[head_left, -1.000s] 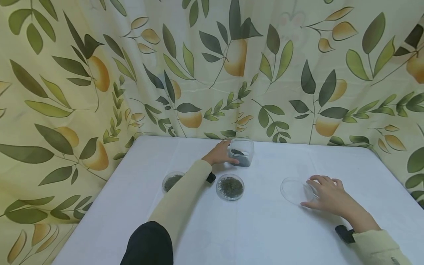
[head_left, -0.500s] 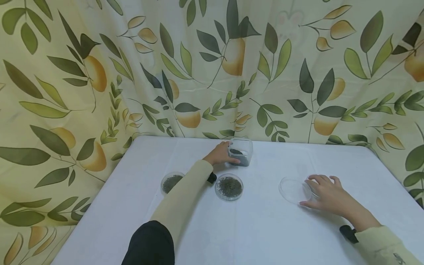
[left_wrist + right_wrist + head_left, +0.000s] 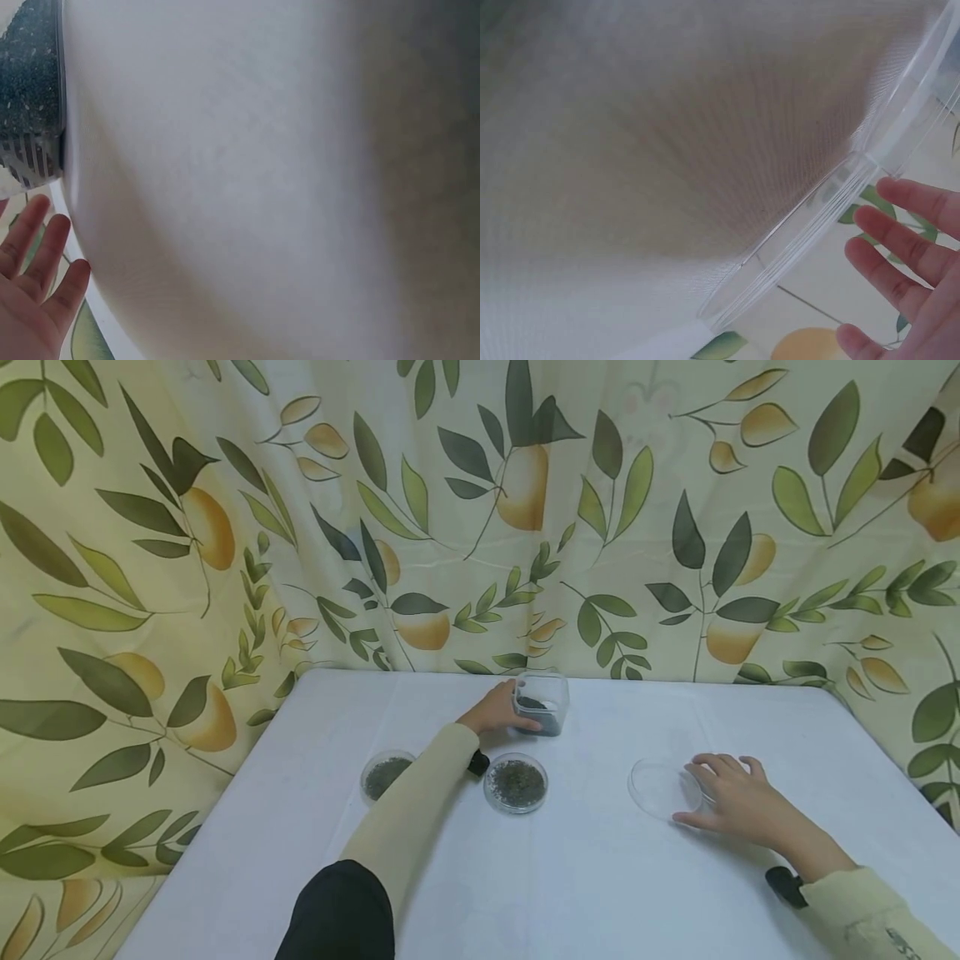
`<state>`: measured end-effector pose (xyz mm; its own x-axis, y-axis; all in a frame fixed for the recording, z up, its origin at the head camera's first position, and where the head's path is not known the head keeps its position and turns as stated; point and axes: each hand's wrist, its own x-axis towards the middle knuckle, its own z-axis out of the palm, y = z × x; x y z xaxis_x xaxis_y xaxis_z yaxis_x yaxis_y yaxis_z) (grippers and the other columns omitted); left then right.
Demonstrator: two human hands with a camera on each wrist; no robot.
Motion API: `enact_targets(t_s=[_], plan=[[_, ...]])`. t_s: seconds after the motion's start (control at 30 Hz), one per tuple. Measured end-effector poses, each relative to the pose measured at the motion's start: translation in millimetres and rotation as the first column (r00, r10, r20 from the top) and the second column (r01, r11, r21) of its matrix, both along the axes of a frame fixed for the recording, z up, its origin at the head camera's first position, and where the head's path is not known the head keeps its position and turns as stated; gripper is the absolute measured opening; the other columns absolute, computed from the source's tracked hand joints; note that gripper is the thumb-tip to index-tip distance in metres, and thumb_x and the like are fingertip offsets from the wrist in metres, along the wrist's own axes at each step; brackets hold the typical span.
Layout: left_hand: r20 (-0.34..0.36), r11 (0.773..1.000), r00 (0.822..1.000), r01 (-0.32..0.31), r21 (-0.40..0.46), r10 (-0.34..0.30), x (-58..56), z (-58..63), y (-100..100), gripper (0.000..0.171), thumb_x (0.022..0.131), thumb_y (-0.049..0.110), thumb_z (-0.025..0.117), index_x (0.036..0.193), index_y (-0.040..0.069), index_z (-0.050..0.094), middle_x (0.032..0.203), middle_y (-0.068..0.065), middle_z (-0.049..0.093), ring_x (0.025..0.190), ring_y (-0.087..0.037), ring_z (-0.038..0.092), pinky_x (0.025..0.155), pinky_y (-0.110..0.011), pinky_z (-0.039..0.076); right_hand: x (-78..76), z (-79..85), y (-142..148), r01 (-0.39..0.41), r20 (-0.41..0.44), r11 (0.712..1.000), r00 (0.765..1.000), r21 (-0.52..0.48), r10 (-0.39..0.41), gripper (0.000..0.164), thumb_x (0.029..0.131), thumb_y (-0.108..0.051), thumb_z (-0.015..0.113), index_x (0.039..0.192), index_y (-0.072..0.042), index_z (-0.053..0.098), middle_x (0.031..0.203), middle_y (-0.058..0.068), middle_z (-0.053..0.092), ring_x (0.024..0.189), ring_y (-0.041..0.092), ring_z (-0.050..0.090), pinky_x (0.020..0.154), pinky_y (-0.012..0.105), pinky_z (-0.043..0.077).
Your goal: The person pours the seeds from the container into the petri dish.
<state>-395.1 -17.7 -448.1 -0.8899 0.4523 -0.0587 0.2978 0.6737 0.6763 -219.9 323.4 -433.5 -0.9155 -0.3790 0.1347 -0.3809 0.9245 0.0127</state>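
At the back of the table, my left hand (image 3: 501, 710) is beside a clear plastic box (image 3: 551, 722) partly filled with dark granules. Its thumb lies along the box's front; in the left wrist view the visible fingers (image 3: 69, 292) are spread and fairly straight near the box (image 3: 30, 82). On the right, my right hand (image 3: 742, 802) spreads its thumb and fingers by the edge of a clear round dish (image 3: 660, 789). In the right wrist view the fingers (image 3: 889, 277) extend near two clear rims, one a dish (image 3: 795, 247); contact is hard to tell.
Two round dishes of dark, speckled material stand on the white table (image 3: 585, 877): one dish (image 3: 517, 783) near the middle, another dish (image 3: 384, 774) partly behind the left sleeve (image 3: 420, 802). A leaf-patterned curtain (image 3: 480, 568) hangs behind the table's back edge.
The head view has shifted slightly. Both hands, the box and the dishes keep their places relative to one another.
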Motion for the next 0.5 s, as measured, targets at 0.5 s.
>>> enact_targets(t_s=[0.5], plan=[[0.014,0.999,1.0,0.013,0.042,-0.013,1.3,0.9,-2.4,0.091,0.074,0.03,0.08,0.143,0.0,0.029,0.14,-0.017,0.043,0.131,-0.027,0.042,0.112,-0.036,0.033,0.1,1.0,-2.8,-0.002,0.02,1.0,1.0,-0.009,0.003,0.079,0.067,-0.059,0.073,0.117,0.001,0.059,0.116,0.022,0.057,0.111,0.039,0.051,0.091,0.067,0.029]])
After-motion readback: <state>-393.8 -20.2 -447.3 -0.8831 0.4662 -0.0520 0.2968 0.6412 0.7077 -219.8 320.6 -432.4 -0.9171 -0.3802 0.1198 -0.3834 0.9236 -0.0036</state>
